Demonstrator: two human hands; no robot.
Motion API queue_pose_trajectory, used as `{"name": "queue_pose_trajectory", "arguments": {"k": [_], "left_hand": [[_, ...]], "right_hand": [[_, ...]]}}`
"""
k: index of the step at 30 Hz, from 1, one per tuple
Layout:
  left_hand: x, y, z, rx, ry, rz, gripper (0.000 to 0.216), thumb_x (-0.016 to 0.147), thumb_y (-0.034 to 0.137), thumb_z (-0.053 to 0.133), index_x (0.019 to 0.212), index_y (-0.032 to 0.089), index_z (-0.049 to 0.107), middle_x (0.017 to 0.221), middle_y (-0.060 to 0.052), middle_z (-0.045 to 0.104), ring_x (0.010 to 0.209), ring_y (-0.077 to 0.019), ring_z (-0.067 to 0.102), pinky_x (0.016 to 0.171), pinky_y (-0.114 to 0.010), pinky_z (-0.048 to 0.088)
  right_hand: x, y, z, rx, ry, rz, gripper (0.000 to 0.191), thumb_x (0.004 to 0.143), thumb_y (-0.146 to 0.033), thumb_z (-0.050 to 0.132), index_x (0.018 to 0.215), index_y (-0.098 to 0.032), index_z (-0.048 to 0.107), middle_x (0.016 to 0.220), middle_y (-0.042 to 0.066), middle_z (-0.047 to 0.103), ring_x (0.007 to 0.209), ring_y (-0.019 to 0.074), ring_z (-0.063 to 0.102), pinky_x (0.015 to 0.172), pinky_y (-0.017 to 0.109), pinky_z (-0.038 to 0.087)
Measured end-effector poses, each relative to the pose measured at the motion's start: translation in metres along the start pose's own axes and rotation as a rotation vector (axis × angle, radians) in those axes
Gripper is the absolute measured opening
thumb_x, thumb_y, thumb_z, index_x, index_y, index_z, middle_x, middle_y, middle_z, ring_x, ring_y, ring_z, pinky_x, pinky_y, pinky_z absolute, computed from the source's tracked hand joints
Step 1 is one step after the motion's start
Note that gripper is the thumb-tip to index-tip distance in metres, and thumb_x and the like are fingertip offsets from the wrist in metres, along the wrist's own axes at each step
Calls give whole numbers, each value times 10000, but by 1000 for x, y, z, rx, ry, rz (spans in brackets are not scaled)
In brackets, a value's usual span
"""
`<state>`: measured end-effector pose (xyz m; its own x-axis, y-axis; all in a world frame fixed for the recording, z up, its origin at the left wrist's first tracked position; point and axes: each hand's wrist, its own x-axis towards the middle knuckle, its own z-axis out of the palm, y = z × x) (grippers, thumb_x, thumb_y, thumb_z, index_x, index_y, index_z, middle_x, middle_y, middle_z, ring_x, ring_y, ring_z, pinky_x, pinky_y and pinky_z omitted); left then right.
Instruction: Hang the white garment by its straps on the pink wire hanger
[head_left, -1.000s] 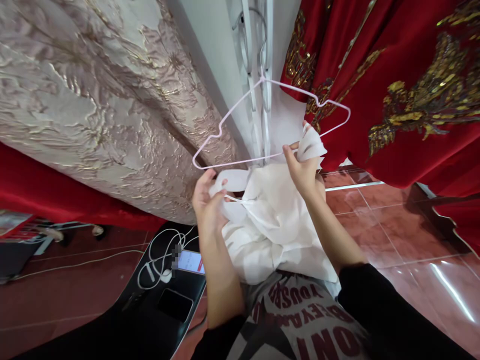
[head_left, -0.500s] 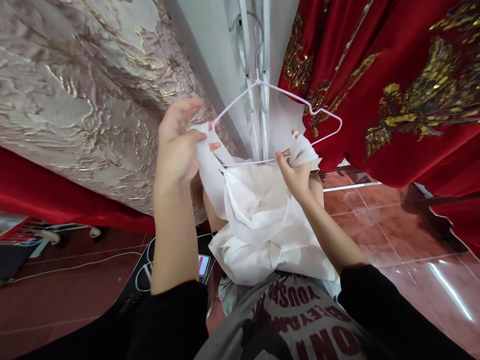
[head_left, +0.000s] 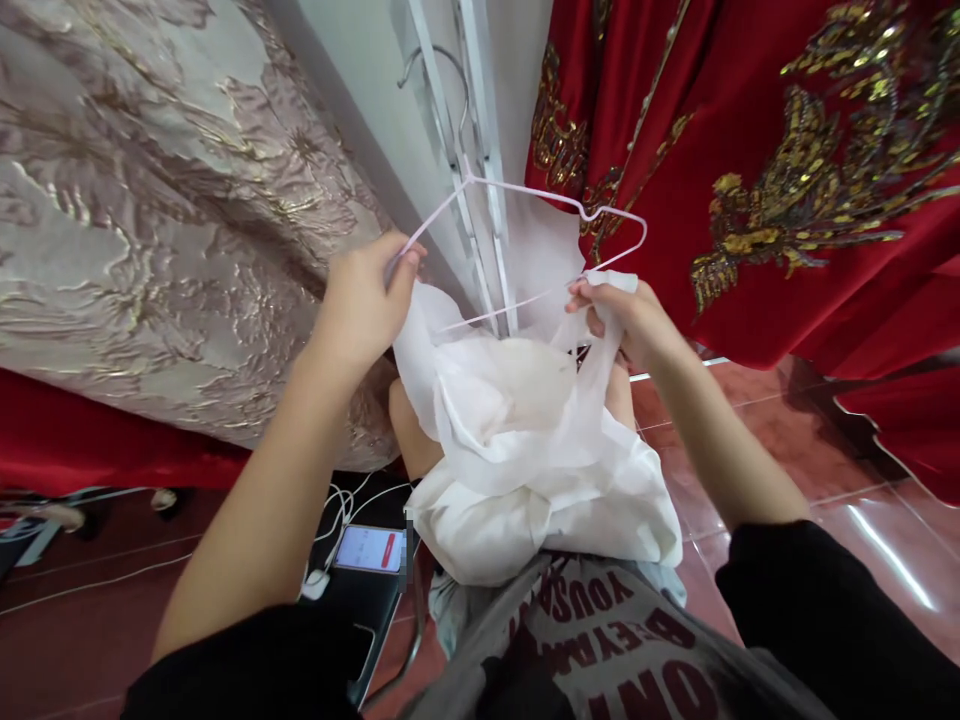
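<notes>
Though partly behind hanger (head_left: 469,178), perhaps a metal rack (head_left: 481,95).

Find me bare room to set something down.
Bare tiled floor lies between the right forearm and red cloth. Crowded: the black surface, with phone and charger, and between left hand and right hand, where hanger and white garment are.

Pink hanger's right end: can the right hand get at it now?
Likely yes: the hanger's bare right end is close to the right hand; nothing visible covers it, though that hand holds the white garment.
</notes>
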<state>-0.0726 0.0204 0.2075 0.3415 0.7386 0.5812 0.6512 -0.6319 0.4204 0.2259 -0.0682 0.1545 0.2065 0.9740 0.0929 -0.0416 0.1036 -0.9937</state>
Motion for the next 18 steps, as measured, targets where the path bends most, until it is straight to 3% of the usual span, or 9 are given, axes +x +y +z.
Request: {"name": "queue_pose_trajectory", "arguments": {"k": [4, 7, 9, 11, 15, 18], "left_hand": [[0, -4, -11, 35, 37, 23, 367, 1037, 325, 543, 1206, 132, 806, 985, -57, 809, 864, -170, 698, 876, -262, 519], [1, -8, -17, 54, 23, 24, 411, 1052, 404, 528, 1165, 139, 821, 924, -44, 801, 828, -162, 677, 842, -251, 513], [2, -9, -20, 63, 28, 30, 453, 1062, 455, 509, 1116, 140, 830, 902, -43, 794, 807, -164, 662, 830, -255, 511], [3, -10, -20, 68, 37, 34, 467, 1064, 468, 503, 1103, 139, 832, 905, -48, 794, 800, -166, 659, 824, -260, 510], [2, -10, -21, 82, 55, 37, 449, 1048, 432, 511, 1155, 138, 833, 944, -59, 811, 832, -176, 684, 829, -263, 509], [2, -9, -22, 91, 72, 42, 442, 1036, 424, 520, 1164, 146, 839, 958, -60, 819, 851, -184, 703, 836, -269, 510]], "right_hand": [[10, -19, -42, -108, 51, 216, 148, 817, -145, 703, 694, -163, 623, 637, 29, 612, 479, 83, 420, 461, 249, 340], [25, -34, -58, -94, 146, 251, 238, 881, -68, 549, 669, -168, 593, 568, -2, 530, 435, 78, 347, 445, 252, 260], [33, -48, -59, -90, 162, 240, 292, 924, -38, 471, 699, -158, 613, 580, -4, 541, 437, 70, 326, 458, 255, 239], [37, -61, -53, -126, 180, 207, 300, 944, -13, 468, 747, -133, 660, 639, 13, 606, 474, 57, 368, 505, 247, 304], [40, -81, -40, -366, 200, 115, 194, 920, -5, 587, 847, -79, 752, 730, 54, 694, 609, 83, 533, 670, 276, 455], [39, -91, -32, -475, 124, 37, 132, 890, -31, 658, 862, -79, 778, 710, 66, 690, 613, 113, 544, 668, 308, 464]]}}
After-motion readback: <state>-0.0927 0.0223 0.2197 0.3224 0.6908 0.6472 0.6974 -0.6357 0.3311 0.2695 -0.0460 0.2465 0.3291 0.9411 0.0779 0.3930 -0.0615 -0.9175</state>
